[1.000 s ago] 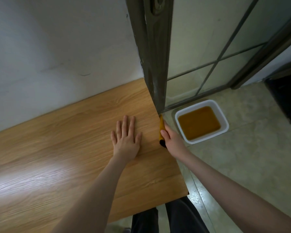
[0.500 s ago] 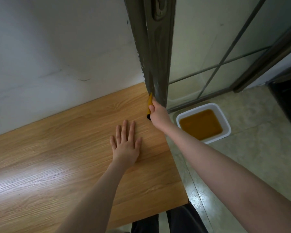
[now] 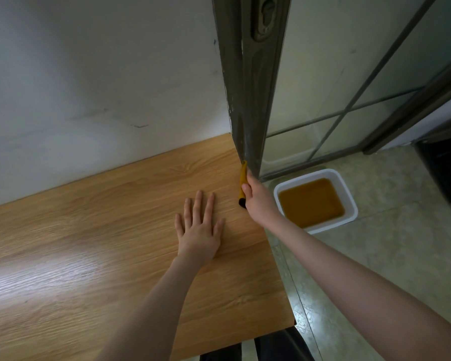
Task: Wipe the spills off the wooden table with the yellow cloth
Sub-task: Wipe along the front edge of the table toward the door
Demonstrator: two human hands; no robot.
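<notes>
**A:** Where do your hands sit on the wooden table (image 3: 89, 230)?

**B:** Your left hand (image 3: 199, 230) lies flat on the top near the right edge, palm down, fingers straight and slightly spread, holding nothing. Your right hand (image 3: 258, 198) is at that right edge, just past it, with the thumb and fingers curled round the yellow cloth (image 3: 243, 175).

**A:** And the cloth itself, how does it lie?

**B:** You hold it folded into a narrow strip that runs along the table's side edge. Its far end reaches the foot of the grey door frame (image 3: 250, 100), where the frame meets the table. A dark tip (image 3: 242, 203) shows at the near end, below your thumb. You can't tell from here whether the cloth presses on the edge or only lies beside it.

**A:** Anything on the floor?

**B:** A white rectangular basin (image 3: 349, 199) stands on the tiled floor (image 3: 388, 256) right of the table, holding brown liquid (image 3: 310, 201). A dark bin (image 3: 443, 178) stands farther right, partly out of view.
</notes>
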